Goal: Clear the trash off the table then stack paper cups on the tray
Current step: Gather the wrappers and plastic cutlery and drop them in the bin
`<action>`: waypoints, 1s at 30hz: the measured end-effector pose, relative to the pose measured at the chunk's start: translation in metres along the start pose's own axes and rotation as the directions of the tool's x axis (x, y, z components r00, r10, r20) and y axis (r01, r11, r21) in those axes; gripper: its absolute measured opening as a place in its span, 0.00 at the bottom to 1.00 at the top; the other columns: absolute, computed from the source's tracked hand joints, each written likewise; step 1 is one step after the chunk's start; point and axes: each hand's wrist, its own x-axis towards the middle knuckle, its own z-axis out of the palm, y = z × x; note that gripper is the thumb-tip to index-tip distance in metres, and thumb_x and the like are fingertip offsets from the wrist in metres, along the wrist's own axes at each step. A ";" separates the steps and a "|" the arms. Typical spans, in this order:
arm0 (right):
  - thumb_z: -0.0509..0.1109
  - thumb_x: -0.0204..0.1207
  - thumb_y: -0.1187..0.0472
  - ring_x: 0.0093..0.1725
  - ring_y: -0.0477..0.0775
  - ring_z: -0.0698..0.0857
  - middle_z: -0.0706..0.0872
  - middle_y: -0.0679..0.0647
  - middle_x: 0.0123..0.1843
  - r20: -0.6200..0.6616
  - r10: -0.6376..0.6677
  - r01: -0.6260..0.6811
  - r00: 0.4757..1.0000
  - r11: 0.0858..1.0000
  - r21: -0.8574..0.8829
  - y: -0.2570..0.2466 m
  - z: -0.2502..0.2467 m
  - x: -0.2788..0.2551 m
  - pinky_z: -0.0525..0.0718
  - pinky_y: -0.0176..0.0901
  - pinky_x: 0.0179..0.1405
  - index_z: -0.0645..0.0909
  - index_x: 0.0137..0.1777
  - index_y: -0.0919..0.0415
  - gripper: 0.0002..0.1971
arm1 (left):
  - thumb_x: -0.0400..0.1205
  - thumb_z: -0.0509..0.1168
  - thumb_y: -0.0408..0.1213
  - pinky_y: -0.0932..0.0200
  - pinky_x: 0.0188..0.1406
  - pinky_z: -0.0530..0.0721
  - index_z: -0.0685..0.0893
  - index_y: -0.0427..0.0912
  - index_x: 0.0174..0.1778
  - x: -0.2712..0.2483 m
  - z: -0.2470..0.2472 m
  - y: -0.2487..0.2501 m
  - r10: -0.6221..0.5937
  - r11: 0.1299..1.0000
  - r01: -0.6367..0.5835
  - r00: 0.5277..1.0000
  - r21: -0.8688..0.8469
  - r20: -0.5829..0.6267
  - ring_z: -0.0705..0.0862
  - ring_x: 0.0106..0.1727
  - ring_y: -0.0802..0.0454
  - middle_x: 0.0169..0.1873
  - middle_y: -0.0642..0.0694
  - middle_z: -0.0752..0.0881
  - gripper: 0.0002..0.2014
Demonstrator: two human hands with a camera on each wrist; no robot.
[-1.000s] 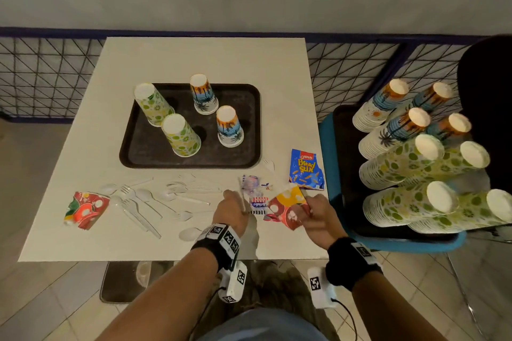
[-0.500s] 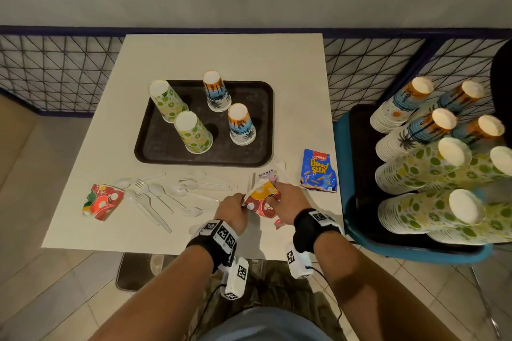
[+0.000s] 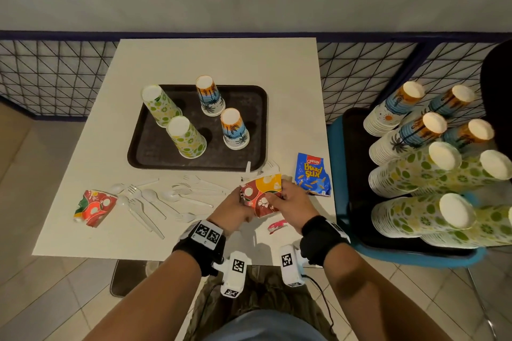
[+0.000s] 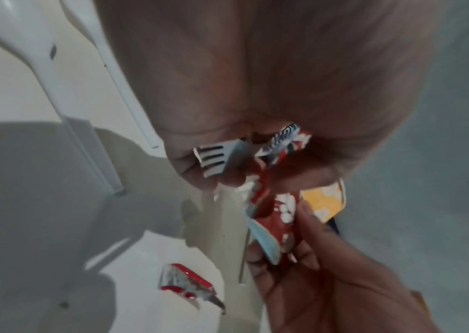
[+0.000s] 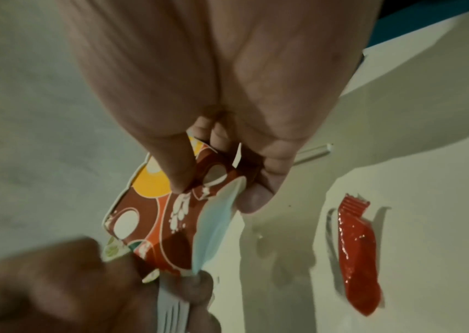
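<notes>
Trash clearing is the step in hand. Near the table's front edge, left hand (image 3: 234,206) clutches a white plastic fork (image 4: 213,161) with wrapper scraps; right hand (image 3: 291,202) pinches a flattened red-orange cup (image 3: 261,194) held between both. A red wrapper (image 3: 276,226) lies just beside them. Farther off, a blue snack packet (image 3: 313,174), then the tray (image 3: 149,152) bearing four upturned cups. Next move, in my judgement: gather the remaining litter without dropping the bundle.
</notes>
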 end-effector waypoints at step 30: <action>0.80 0.77 0.62 0.35 0.39 0.83 0.89 0.50 0.39 -0.204 -0.149 0.102 0.968 0.970 -0.222 -0.016 0.017 -0.017 0.78 0.27 0.37 0.87 0.40 0.51 0.07 | 0.83 0.72 0.39 0.39 0.65 0.89 0.92 0.50 0.52 -0.008 -0.008 -0.026 -0.040 0.985 -0.009 0.958 -0.172 -0.283 0.95 0.53 0.42 0.50 0.44 0.96 0.05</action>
